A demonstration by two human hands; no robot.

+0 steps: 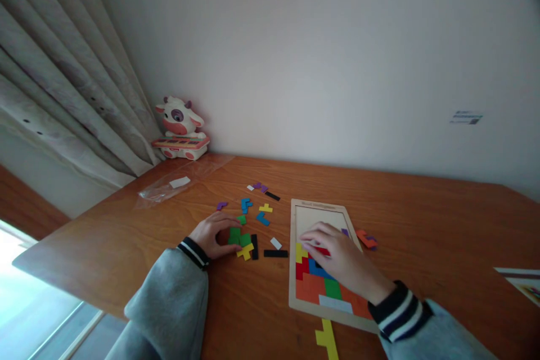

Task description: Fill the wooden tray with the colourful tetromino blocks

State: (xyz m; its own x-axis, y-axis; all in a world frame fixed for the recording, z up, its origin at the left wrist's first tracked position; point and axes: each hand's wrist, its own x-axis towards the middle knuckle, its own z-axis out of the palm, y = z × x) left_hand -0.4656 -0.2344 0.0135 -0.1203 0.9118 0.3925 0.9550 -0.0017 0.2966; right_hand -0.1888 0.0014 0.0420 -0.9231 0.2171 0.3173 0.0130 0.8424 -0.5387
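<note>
My left hand (215,236) rests on the table with thumb and fingers apart around a green puzzle piece (235,234). I cannot tell whether the fingertips touch it. A yellow piece (245,251) and a black bar (254,247) lie right beside it. Over the wooden puzzle board (292,281), my right hand (333,250) is bent, its fingers brought together; whatever is in them is hidden. The lower part of the board carries red, blue, orange (310,287), green (333,289), white and yellow pieces. Part of the board lies under my right hand.
Loose blue (262,218), purple, black and white pieces are scattered left of the board. Orange and purple pieces (366,239) lie to its right, a yellow piece (327,339) in front. A plastic bag (162,190) and a cow toy (180,129) are at the back left.
</note>
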